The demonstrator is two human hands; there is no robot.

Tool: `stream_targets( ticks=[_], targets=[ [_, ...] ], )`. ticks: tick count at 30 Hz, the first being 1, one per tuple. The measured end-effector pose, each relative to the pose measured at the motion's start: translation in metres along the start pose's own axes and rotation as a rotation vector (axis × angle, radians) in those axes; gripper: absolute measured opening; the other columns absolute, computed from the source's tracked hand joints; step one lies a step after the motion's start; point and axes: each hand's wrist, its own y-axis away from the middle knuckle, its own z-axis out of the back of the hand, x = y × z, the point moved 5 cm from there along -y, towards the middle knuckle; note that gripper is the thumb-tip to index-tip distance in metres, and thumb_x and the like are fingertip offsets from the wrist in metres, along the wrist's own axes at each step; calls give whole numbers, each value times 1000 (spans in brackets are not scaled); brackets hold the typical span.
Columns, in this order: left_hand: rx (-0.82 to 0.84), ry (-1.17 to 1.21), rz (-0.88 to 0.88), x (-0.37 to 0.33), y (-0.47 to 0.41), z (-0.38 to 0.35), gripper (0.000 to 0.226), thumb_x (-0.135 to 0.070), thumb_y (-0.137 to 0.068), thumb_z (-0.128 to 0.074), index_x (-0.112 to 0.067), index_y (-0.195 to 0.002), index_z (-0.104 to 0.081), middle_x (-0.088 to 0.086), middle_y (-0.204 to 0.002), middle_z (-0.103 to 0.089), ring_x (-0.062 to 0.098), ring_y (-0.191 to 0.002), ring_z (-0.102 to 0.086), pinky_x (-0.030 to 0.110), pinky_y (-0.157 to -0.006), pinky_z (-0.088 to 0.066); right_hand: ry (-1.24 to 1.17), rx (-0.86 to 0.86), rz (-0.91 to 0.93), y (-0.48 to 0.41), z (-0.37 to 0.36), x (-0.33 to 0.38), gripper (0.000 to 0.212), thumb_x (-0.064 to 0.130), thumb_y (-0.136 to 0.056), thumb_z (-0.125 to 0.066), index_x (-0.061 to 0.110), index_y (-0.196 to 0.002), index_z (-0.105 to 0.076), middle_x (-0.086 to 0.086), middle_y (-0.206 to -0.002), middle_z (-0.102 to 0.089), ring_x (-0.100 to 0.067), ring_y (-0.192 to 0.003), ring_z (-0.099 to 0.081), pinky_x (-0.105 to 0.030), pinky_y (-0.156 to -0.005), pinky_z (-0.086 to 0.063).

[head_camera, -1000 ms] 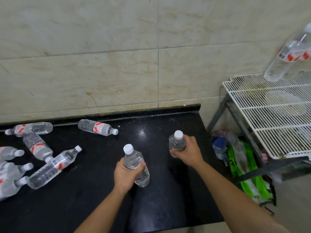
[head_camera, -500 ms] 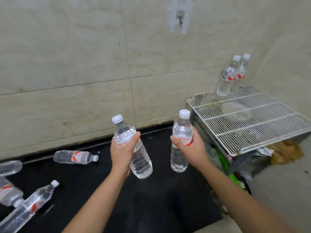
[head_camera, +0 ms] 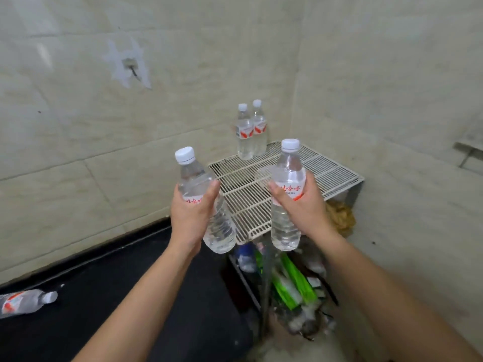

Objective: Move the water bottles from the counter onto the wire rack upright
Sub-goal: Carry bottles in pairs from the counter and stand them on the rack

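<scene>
I hold a clear water bottle in each hand, both lifted in front of the white wire rack (head_camera: 329,168). My left hand (head_camera: 192,215) grips the left bottle (head_camera: 219,231) around its label; it tilts with the cap up and to the left. My right hand (head_camera: 305,205) grips the right bottle (head_camera: 285,226), nearly upright, over the rack's front edge. Two more bottles (head_camera: 249,131) stand upright side by side at the rack's back left corner, by the wall. One bottle (head_camera: 23,303) lies on its side on the black counter (head_camera: 117,283) at the far left.
The rack stands in the corner of two tiled walls, just right of the counter's end. Beneath it lie green packets (head_camera: 295,286), plastic bags and a brown bundle (head_camera: 339,218). A hook (head_camera: 132,69) is fixed on the wall above the counter.
Both hands have lifted their bottles off the counter and carried them right and up toward the rack. The view has swung right, so most lying bottles are out of sight.
</scene>
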Motion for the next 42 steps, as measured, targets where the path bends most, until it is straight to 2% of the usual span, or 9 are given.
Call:
stream_targets(
  ticks=[3, 7, 13, 17, 23, 26, 28, 35, 42],
  targets=[
    [20, -5, 19, 12, 4, -67, 87, -79, -68, -70, -8, -116, -62, 8, -98, -73, 22, -87, -70, 47, -83, -57, 46, -42, -8, -16, 72, -26, 63, 77, -61, -74, 33, -103, -56, 9, -97, -69, -8, -85, -67, -32, -76, -56],
    [64, -1, 47, 22, 0, -134, 85, -73, -74, -73, -6, -124, -58, 20, -113, -71, 41, -105, -68, 64, -97, -51, 54, -96, -20, -44, 136, -58, 57, 72, -61, -77, 34, -99, -58, 10, -97, -69, -9, -87, -67, -34, -78, -56],
    [47, -36, 104, 32, -21, -185, 85, -75, -66, -75, -24, -132, -56, 5, -122, -71, 25, -111, -70, 54, -97, -55, -1, -47, -1, -100, 156, -77, 57, 69, -68, -72, 35, -111, -57, 12, -105, -69, 3, -92, -65, -14, -76, -47],
    [-27, 0, 145, 49, -55, -201, 78, -70, -72, -73, -29, -134, -51, -1, -128, -67, 17, -113, -68, 48, -98, -54, -63, -5, 16, -146, 140, -90, 62, 68, -70, -76, 34, -118, -57, 11, -112, -68, -3, -100, -66, -21, -84, -51],
    [-50, 94, 162, 81, -137, -226, 67, -55, -88, -65, -24, -143, -41, 1, -132, -65, 11, -108, -71, 32, -85, -58, -97, 98, -13, -230, 108, -108, 65, 47, -71, -78, 29, -128, -50, 13, -112, -67, 6, -94, -67, -11, -78, -51],
    [-67, 51, 184, 94, -174, -231, 78, -68, -83, -64, -27, -143, -37, 6, -141, -58, 17, -115, -68, 45, -96, -56, -61, 150, -16, -274, 84, -117, 65, 47, -72, -78, 30, -128, -50, 14, -112, -67, 7, -94, -66, -10, -78, -50],
    [-52, 9, 176, 99, -195, -233, 58, -65, -88, -62, -32, -132, -43, 3, -136, -61, 14, -107, -71, 44, -91, -57, -43, 179, -13, -299, 69, -124, 60, 36, -78, -81, 31, -128, -49, 16, -110, -66, 10, -92, -65, -7, -76, -49],
    [-94, -61, 149, 107, -237, -235, 56, -46, -94, -62, -22, -139, -40, 5, -135, -60, 17, -114, -68, 41, -95, -58, 16, 266, 1, -364, 20, -152, 63, 38, -80, -82, 26, -133, -50, 15, -111, -66, -5, -103, -66, -35, -93, -54],
    [-270, -124, 216, 110, -257, -211, 77, -62, -81, -65, -28, -144, -36, 7, -146, -47, 23, -122, -61, 51, -101, -53, 90, 433, 20, -422, -5, -157, 87, 68, -70, -71, 27, -142, -44, 6, -127, -66, -14, -114, -65, -47, -100, -53]
  ],
)
